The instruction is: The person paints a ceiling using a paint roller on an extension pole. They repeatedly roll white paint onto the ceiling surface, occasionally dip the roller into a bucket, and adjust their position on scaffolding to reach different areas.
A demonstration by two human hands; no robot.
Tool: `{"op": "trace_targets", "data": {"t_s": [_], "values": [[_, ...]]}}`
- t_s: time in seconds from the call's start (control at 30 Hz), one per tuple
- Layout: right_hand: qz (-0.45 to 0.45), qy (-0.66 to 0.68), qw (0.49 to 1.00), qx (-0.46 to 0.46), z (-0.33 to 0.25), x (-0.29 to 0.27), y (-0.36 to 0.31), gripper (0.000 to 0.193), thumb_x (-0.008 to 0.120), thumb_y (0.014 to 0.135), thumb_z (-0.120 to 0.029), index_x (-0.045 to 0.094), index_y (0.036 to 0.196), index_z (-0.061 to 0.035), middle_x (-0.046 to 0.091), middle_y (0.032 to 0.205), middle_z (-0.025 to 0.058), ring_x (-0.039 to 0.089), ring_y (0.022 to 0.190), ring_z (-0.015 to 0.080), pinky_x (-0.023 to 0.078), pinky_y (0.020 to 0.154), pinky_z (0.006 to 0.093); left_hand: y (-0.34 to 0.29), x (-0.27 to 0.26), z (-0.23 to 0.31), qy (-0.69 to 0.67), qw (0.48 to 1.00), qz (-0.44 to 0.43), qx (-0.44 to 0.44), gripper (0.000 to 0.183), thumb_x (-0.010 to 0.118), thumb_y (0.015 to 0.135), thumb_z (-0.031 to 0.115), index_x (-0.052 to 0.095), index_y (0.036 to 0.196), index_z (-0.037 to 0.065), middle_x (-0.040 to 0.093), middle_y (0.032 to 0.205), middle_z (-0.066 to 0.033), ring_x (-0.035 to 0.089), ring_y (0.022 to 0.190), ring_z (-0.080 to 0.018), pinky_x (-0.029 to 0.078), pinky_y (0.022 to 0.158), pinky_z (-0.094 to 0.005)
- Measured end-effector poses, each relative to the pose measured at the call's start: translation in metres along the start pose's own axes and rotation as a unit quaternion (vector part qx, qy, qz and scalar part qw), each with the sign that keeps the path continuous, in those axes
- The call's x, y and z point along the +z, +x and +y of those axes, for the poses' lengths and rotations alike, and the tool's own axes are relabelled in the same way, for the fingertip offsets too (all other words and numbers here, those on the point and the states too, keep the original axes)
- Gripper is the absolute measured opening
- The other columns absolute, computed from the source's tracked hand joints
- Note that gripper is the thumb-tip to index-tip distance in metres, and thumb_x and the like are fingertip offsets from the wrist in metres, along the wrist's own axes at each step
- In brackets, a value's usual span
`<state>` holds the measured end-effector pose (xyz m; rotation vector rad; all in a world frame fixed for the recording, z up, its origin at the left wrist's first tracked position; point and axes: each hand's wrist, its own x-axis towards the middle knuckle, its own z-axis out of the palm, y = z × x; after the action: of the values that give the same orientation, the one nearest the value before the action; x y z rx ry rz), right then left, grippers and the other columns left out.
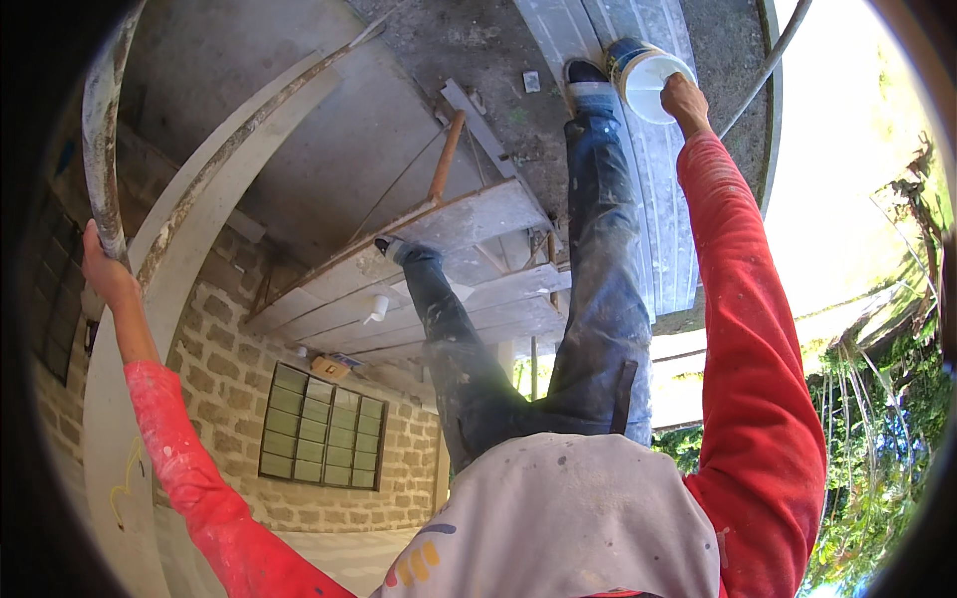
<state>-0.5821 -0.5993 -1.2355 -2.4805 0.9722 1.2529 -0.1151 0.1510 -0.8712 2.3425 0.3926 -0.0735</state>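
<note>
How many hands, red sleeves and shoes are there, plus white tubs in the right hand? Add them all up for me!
Hands: 2 (left hand, right hand)
Red sleeves: 2 (left sleeve, right sleeve)
Shoes: 2 (left shoe, right shoe)
White tub: 1
Total: 7

The bucket (648, 92) looks smooth, white plastic; the pole (101, 140), rough and blotched; the plank (665, 234), dusty, ridged metal; the sleeves (748, 289), matt cloth.

I watch through head-worn left fisheye, facing steeply down: grey shirtfront (558, 508) close, outer edge of planks (660, 239) farther below.
</note>
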Motion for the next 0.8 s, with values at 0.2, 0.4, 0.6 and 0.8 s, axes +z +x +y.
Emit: {"op": "trace_targets", "data": {"t_s": [0.2, 0.4, 0.6, 0.8], "values": [[0.006, -0.008, 1.0, 0.002, -0.011, -0.049, -0.05, 0.035, 0.055, 0.096, -0.027, 0.07, 0.117, -0.0041, 0.071, 0.121, 0.0263, 0.067, 0.115, 0.0457, 0.054, 0.097, 0.0548, -0.001, -0.016, -0.008, -0.008, 1.0, 0.018, -0.004, 0.039, 0.066, 0.099, 0.025, 0.071, 0.12, -0.007, 0.073, 0.108, -0.0065, 0.068, 0.096, -0.0151, 0.051, 0.088, -0.0298], [-0.013, -0.01, 0.999, 0.029, -0.016, -0.049, -0.045, 0.037, 0.052, 0.096, -0.026, 0.07, 0.121, -0.0047, 0.07, 0.123, 0.0263, 0.067, 0.117, 0.045, 0.053, 0.099, 0.0541, 0.0, -0.014, -0.005, 0.107, 0.993, 0.01, 0.049, 0.039, 0.066, 0.098, 0.023, 0.071, 0.123, -0.006, 0.073, 0.107, -0.0058, 0.069, 0.097, -0.0144, 0.051, 0.088, -0.0302], [-0.012, -0.003, 0.999, 0.031, -0.006, -0.03, -0.032, 0.039, 0.052, 0.095, -0.026, 0.069, 0.122, -0.0045, 0.07, 0.123, 0.0272, 0.066, 0.118, 0.0456, 0.053, 0.099, 0.0544, -0.02, 0.02, 0.008, 0.055, 0.996, 0.057, 0.031, 0.037, 0.065, 0.098, 0.028, 0.076, 0.107, -0.006, 0.073, 0.09, -0.0059, 0.063, 0.078, -0.0142, 0.049, 0.079, -0.0309], [0.039, -0.032, 0.998, 0.047, 0.025, -0.083, -0.129, 0.036, 0.056, 0.095, -0.029, 0.072, 0.121, -0.0106, 0.071, 0.12, 0.0249, 0.068, 0.113, 0.0449, 0.053, 0.095, 0.0545, -0.026, 0.019, 0.007, 0.469, 0.844, 0.06, 0.255, 0.029, 0.049, 0.1, 0.024, 0.074, 0.109, 0.011, 0.075, 0.096, -0.0157, 0.071, 0.089, -0.0382, 0.053, 0.081, -0.0478]]}}
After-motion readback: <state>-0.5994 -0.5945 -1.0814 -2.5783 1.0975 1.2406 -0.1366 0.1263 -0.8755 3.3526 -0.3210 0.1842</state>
